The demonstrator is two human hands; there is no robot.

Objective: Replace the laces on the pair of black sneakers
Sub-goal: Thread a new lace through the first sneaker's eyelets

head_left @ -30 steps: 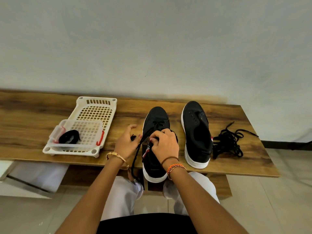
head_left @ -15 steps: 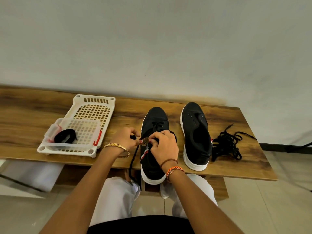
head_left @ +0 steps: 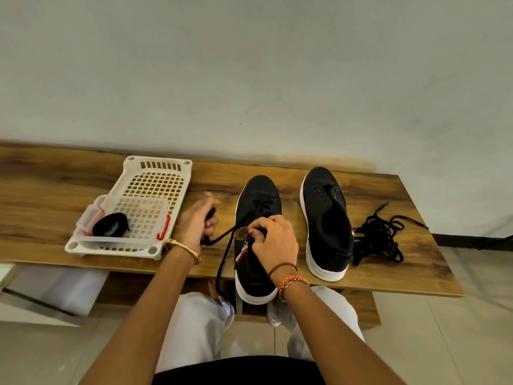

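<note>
From the head camera, the shoe you are lacing (head_left: 256, 240) lies in the lower middle of the frame on the tabletop (head_left: 388, 273), its long axis running from the heel hanging over the near edge up to the toe pointing at the wall. Your right hand (head_left: 273, 238) sits on top of it, fingers curled and pinching at the tongue and eyelet rows. Your left hand (head_left: 197, 223), just left of the shoe, is clenched around the lace (head_left: 222, 240), which runs taut from that fist rightward into the eyelets; a loose tail hangs over the tabletop edge. So the pull goes leftward, across the shoe's length, and your left hand is the one placed to draw it. The second shoe (head_left: 327, 223) stands unlaced to the right, parallel, with a tangle of laces (head_left: 380, 237) beside it. A spare lace bundle (head_left: 111, 225) waits in the basket (head_left: 155, 173) at left.
</note>
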